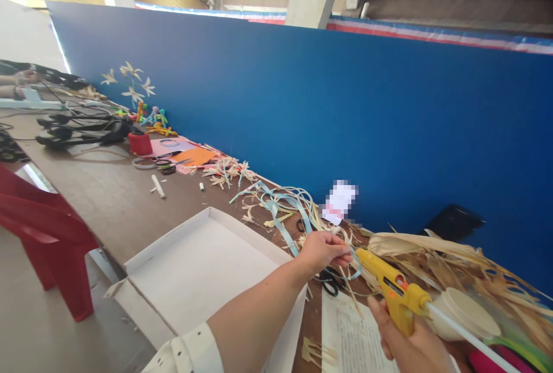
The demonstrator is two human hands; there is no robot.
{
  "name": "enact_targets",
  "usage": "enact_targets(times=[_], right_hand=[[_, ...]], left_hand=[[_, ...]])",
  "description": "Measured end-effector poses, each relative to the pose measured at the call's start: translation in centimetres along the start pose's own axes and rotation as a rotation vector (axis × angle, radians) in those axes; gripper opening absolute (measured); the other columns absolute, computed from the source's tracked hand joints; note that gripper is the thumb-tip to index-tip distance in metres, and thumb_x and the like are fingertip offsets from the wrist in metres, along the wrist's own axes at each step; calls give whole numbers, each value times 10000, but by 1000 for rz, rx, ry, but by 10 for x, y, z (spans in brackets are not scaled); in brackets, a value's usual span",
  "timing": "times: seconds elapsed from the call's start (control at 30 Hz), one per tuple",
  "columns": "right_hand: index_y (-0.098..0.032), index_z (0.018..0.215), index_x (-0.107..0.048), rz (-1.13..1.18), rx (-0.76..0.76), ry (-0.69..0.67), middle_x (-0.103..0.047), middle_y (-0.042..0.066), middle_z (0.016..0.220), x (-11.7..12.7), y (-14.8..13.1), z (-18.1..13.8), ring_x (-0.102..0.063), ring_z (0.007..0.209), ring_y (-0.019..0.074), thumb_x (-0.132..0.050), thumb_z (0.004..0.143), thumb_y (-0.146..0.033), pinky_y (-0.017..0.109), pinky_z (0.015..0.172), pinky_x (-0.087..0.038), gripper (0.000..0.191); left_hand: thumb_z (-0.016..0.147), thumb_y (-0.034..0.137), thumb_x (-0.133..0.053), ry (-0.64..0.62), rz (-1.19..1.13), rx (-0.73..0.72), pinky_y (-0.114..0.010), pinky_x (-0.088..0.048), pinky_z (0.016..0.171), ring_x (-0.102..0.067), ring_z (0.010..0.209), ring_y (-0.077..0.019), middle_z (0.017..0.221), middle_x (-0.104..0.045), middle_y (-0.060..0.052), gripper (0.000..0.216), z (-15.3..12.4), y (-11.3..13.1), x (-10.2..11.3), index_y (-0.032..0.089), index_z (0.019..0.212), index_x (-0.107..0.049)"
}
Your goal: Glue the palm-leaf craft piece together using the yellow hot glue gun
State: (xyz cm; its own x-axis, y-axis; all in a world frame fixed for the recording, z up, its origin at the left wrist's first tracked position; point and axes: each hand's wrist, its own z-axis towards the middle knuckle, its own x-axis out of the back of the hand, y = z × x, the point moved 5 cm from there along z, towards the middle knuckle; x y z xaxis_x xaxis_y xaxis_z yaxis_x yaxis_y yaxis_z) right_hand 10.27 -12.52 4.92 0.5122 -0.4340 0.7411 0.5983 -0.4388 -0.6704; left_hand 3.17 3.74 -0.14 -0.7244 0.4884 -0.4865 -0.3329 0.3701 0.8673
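My right hand [412, 345] grips a yellow glue gun [395, 291] with a white glue stick [466, 335] sticking out of its back; the nozzle points left toward my other hand. My left hand [322, 251] pinches a thin light-blue strip [352, 266] curled into a loop, held just in front of the gun's tip. Black scissors [330, 282] lie on the table right under that hand. A printed paper sheet [352, 332] lies beneath the gun.
A shallow white cardboard tray [194, 269] sits at the table's near edge. Dried husks [453, 269], blue ribbons [280, 203], a red spool [140, 142], an orange paper [196, 157] and craft flowers [132, 85] line the blue partition [345, 108]. A red plastic chair [47, 234] stands at left.
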Motion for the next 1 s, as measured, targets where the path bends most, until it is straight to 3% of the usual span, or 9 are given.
enact_targets(times=[0.5, 0.8, 1.0], right_hand=[[-240, 778, -504, -11, 19, -27, -474, -43, 442, -1, 0, 0, -494, 480, 188, -390, 803, -589, 302, 552, -349, 368], [-201, 987, -561, -90, 0, -7, -451, -43, 422, 5, -10, -6, -468, 441, 204, -368, 812, -612, 312, 520, -335, 486], [-242, 814, -525, -6, -19, 12, -519, -33, 473, 3, -1, -2, -512, 476, 195, -442, 768, -599, 310, 542, -389, 370]], left_hand=[[702, 87, -657, -3, 10, -4, -202, -506, 559, -597, 505, -88, 560, -634, -15, 44, -2, 2, -1, 98, 692, -615], [722, 63, -622, 1, 11, -14, -220, -506, 570, -603, 515, -97, 547, -632, -5, 72, -4, 3, -1, 115, 681, -593], [725, 89, -637, 1, 32, -21, -229, -508, 584, -587, 497, -90, 556, -632, -3, 55, -4, 5, -2, 113, 682, -611]])
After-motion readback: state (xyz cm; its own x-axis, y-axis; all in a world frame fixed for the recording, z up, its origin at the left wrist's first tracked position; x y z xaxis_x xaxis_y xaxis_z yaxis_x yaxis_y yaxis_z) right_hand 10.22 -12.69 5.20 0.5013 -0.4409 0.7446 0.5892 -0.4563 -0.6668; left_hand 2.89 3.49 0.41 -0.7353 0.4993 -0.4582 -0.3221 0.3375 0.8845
